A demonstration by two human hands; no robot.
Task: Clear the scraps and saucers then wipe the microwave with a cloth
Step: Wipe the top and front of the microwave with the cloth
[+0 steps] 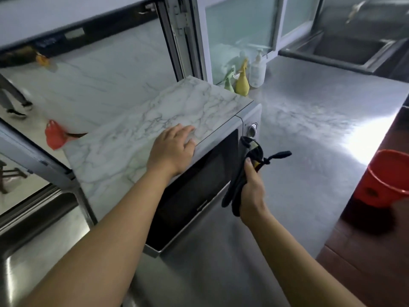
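Note:
A silver microwave [205,187] with a marble-patterned top and a dark closed door stands on the steel counter [298,140]. My left hand [171,150] rests flat on the front edge of its top, fingers spread. My right hand [252,188] grips a black cloth [245,173] with a yellow patch, held against the door's right edge just below the round knob [252,129]. No saucers or scraps are in view.
A yellow spray bottle [242,82], a green one [229,82] and a white pump bottle [257,69] stand behind the microwave by the window. A red bucket [385,178] sits at the right on a brown surface. A steel sink [345,48] lies far right.

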